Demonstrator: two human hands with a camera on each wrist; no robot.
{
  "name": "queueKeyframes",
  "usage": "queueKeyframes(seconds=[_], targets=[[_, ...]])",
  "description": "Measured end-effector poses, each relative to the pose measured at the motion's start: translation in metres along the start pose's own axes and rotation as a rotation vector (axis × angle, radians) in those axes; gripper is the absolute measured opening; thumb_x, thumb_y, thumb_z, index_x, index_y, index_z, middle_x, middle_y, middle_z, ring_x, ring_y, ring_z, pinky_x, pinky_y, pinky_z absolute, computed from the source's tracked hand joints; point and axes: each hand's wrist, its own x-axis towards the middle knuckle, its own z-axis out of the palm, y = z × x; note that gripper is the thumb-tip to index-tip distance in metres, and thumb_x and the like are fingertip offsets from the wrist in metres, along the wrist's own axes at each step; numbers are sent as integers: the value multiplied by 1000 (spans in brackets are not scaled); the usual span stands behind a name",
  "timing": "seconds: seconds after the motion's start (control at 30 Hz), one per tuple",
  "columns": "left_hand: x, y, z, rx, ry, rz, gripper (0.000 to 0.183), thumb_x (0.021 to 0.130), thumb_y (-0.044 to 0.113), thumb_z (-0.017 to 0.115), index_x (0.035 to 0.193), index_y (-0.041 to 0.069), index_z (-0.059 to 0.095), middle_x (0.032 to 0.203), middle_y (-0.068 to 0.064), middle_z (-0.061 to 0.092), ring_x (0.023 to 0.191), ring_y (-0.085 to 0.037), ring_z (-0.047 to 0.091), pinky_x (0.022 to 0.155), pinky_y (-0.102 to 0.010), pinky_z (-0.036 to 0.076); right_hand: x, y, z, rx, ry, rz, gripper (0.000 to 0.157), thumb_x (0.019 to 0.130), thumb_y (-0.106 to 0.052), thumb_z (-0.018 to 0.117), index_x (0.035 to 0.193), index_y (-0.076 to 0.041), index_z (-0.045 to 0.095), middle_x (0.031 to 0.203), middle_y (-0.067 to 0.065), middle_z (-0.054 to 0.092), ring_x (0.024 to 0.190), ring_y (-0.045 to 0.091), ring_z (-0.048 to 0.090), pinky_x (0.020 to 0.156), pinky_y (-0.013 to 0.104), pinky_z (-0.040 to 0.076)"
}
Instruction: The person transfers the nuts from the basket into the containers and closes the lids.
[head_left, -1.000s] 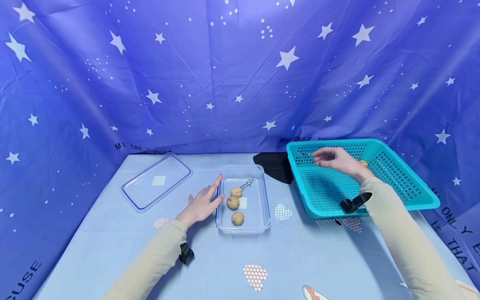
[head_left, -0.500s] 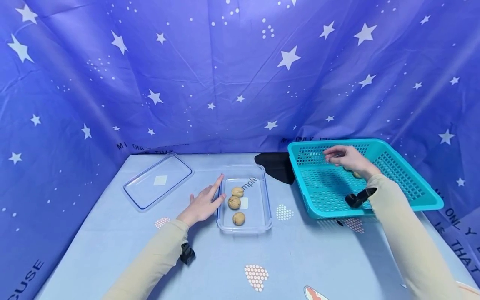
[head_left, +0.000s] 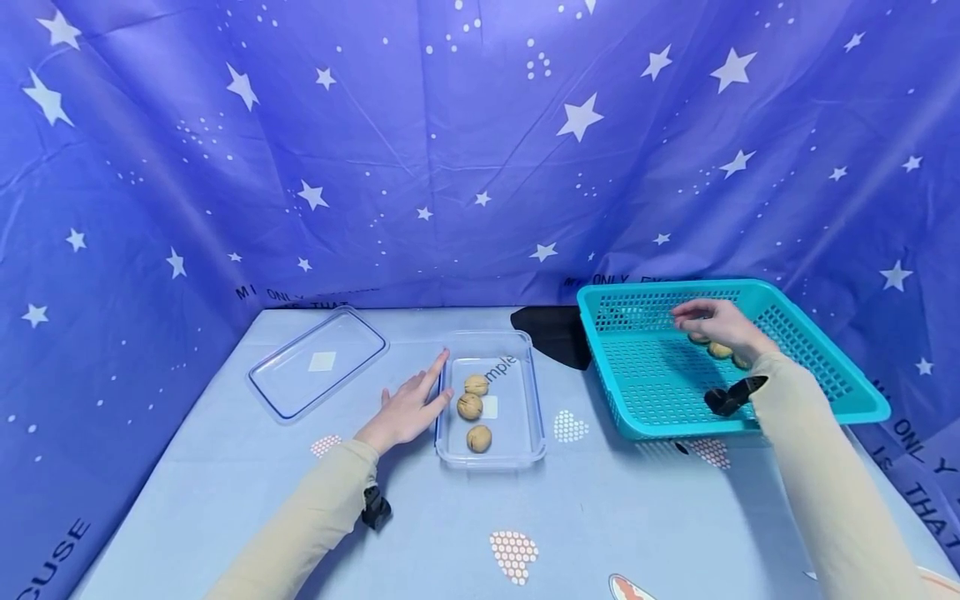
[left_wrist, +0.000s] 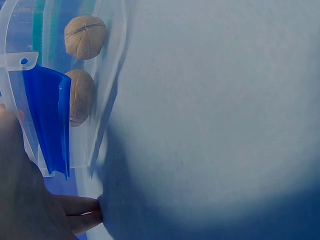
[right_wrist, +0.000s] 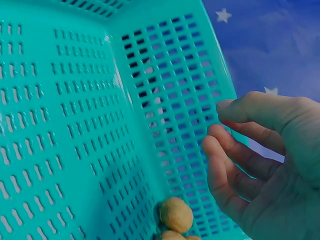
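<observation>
In the head view, my left hand [head_left: 408, 410] rests with straight fingers against the left side of a clear plastic food container [head_left: 517, 454]. Three walnuts [head_left: 479, 438] lie inside it, toward its left side. The left wrist view shows the container's blue side clip [left_wrist: 47, 120] beside my hand, with walnuts [left_wrist: 85, 37] behind the clear wall. Over a turquoise plastic basket [head_left: 622, 383] hangs my right hand [head_left: 716, 323], fingers loosely bent with nothing between them. Below it, several walnuts [head_left: 720, 350] sit on the basket floor; the right wrist view has a walnut [right_wrist: 176, 215] near the side wall.
To the left, a clear lid [head_left: 292, 408] with a blue seal lies flat on the light blue tablecloth [head_left: 420, 533]. A black patch [head_left: 551, 333] shows between container and basket. Behind the table hangs a blue star-patterned curtain [head_left: 420, 150].
My right hand has moved to the right over the basket, and more walnuts have come into sight beneath it. The left hand stays at the container.
</observation>
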Motion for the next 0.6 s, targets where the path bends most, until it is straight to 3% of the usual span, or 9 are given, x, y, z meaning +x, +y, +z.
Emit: queueKeyframes(seconds=[0.13, 0.33, 0.6], targets=[[0, 0, 1, 2, -10, -2, 64, 101, 54, 34, 154, 42, 0, 155, -15, 26, 142, -37, 21, 105, -72, -3, -3, 10, -8, 11, 13, 16, 51, 103, -25, 48, 141, 7, 39, 134, 31, 46, 96, 9, 58, 94, 54, 44], [1, 0, 2, -4, -7, -4, 64, 101, 54, 34, 154, 43, -1, 156, -12, 26, 142, -36, 20, 105, -71, -3, -4, 22, -20, -22, 28, 34, 53, 103, -26, 49, 140, 9, 38, 134, 30, 45, 100, 12, 55, 91, 48, 47], [3, -2, 1, 5, -15, -14, 64, 101, 53, 34, 153, 45, -2, 156, -10, 25, 142, -36, 19, 105, -71, -4, -5, 37, -29, -22, 41, 90, 53, 103, -25, 47, 139, 13, 37, 132, 33, 46, 92, 5, 57, 86, 41, 51]])
